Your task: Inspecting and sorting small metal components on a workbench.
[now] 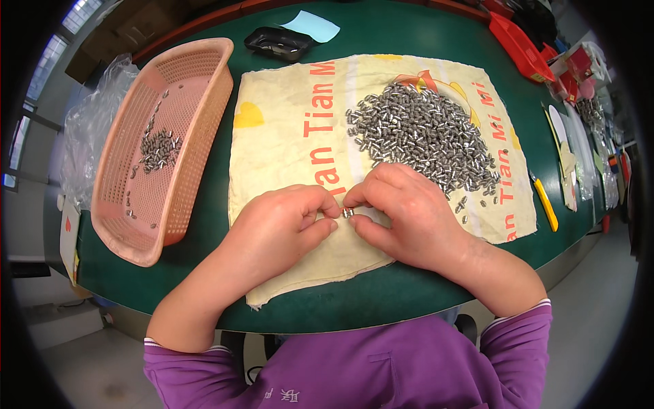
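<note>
Now | both hands' fingers (335, 206) pinching small metal piece (347, 213) | long axis left-right

A person in purple sleeves sits at a green table (381, 300), both hands resting on a cream cloth (286, 136) printed with red letters. The left hand (279, 228) and right hand (409, 211) meet fingertip to fingertip, pinching a small metal part (348, 213) between them. Just beyond the right hand lies a heap of grey metal parts (426, 133), spread across the cloth. To the left stands a pink basket (197, 102) holding a small cluster of the same parts. A black case (278, 42) and blue paper (312, 26) lie at the far edge; a yellow knife (546, 203) lies to the right, a red tray (521, 48) beyond it
</note>
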Demonstrator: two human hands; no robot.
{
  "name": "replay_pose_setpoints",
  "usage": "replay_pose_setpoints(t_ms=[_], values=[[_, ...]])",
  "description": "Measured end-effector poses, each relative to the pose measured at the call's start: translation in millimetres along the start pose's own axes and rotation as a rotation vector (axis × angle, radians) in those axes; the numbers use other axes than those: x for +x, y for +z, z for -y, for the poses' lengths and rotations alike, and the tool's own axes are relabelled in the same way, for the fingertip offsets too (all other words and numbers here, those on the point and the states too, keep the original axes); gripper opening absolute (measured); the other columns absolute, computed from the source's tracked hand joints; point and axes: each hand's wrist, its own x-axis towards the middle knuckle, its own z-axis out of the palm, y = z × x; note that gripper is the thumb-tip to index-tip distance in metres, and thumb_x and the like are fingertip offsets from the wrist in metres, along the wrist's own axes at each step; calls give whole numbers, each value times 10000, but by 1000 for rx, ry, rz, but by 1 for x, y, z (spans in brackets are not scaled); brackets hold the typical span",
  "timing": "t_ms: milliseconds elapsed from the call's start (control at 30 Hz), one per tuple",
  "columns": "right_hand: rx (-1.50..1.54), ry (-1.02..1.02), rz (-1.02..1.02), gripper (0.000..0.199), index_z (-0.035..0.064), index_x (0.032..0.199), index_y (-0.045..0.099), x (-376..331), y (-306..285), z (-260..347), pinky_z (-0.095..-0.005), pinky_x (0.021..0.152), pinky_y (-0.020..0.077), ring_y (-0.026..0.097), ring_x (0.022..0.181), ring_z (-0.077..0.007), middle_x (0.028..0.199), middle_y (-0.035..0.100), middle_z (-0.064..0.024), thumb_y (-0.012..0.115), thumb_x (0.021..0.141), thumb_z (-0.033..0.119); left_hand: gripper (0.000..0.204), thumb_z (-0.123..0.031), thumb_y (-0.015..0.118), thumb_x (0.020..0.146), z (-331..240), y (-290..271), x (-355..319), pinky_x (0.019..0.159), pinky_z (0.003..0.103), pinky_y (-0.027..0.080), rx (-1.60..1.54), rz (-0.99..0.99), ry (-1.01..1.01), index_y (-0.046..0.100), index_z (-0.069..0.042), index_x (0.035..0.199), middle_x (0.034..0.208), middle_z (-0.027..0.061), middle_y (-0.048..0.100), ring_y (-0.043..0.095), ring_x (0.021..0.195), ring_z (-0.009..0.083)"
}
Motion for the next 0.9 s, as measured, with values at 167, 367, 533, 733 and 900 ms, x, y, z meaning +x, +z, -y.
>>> replay_pose_setpoints(t_ms=[167, 367, 533, 733, 900], values=[[-4, 23, 12, 157, 87, 906, 662, 0, 0, -2, -403, 748, 518, 623, 857, -284, 871, 607, -76, 737, 768, 87, 114, -83, 737, 871, -7, -4, 3, 560, 253, 378, -37, 37, -89, 695, -46, 971, 649, -42, 426, 394, 606, 57], [60, -19, -80, 172, 122, 931, 687, 3, -5, 3, -386, 740, 514, 625, 841, -259, 859, 615, -42, 774, 783, 120, 105, -156, 703, 939, 1, -4, 5, 623, 211, 405, -453, 105, -259, 679, -65, 985, 726, -77, 520, 463, 691, 13], [105, -76, -158, 189, 139, 949, 703, 3, -5, 4, -355, 703, 519, 628, 806, -224, 848, 620, -17, 793, 783, 120, 139, -175, 684, 968, -3, -5, 5, 739, 202, 448, -815, 199, -319, 682, -57, 1041, 841, -76, 604, 534, 803, 21], [220, -14, -162, 185, 120, 957, 713, 2, -4, 2, -335, 689, 537, 643, 803, -200, 854, 631, -24, 801, 795, 122, 161, -189, 681, 975, -8, -8, 6, 776, 203, 463, -914, 214, -359, 666, -60, 1070, 907, -46, 650, 571, 856, 29], [267, 14, -149, 209, 65, 981, 739, 3, -5, 3, -311, 645, 523, 615, 762, -177, 826, 616, -49, 812, 787, 86, 156, -225, 672, 985, -4, -9, 5, 598, 172, 367, -932, 232, -396, 661, -88, 1059, 859, -68, 622, 491, 700, -9]])
